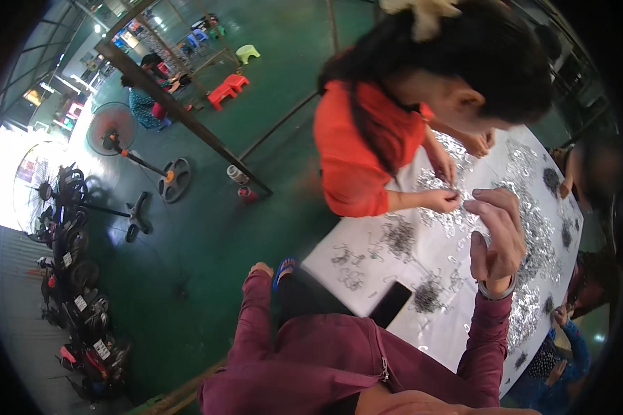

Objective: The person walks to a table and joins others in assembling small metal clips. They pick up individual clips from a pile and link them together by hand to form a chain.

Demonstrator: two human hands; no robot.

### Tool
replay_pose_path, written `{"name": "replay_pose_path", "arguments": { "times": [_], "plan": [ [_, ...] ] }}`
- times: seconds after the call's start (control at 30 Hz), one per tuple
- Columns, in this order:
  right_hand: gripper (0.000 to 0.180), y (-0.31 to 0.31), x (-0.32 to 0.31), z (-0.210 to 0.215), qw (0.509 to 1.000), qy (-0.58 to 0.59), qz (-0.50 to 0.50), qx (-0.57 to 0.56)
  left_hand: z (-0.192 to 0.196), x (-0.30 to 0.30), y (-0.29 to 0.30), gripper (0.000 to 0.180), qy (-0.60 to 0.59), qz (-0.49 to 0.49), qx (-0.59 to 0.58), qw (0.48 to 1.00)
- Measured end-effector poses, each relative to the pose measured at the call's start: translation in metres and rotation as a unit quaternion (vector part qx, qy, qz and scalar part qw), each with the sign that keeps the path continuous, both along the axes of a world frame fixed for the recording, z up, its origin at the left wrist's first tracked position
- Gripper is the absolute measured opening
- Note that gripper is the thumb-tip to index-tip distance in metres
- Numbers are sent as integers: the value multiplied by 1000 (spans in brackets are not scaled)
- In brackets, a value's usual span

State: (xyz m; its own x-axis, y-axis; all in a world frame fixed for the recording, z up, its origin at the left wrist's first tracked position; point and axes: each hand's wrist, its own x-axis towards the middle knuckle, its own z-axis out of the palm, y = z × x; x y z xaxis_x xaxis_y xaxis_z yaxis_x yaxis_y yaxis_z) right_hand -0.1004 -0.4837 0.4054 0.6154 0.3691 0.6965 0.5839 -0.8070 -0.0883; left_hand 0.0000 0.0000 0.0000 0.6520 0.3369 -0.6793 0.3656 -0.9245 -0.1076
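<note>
we see one of our hands (497, 232), on a maroon-sleeved arm, raised over a white table (367, 249), fingers curled loosely with the fingertips pinched near the top; whether they grip a small part we cannot tell, and we cannot tell which hand it is. our other hand is out of view. heaps of shiny metal clips (533, 228) cover the table's right side, with darker wire piles (399, 237) nearer the middle. a black phone (391, 303) lies at the near edge. across from us a person in an orange shirt (356, 155) bends over the clips, their hand (441, 200) just beside ours. a fan (111, 129) stands on the green floor.
</note>
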Motion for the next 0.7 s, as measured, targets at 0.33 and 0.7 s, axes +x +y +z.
{"name": "replay_pose_path", "arguments": {
  "times": [0.33,0.7],
  "plan": [
    [69,188,178,-61,974,-66,-131,173,60,204,136,52,-122,-84,-91,985],
    [48,215,239,-71,799,-135,-482,334,116,292,254,40,-170,-132,-204,955]
  ]
}}
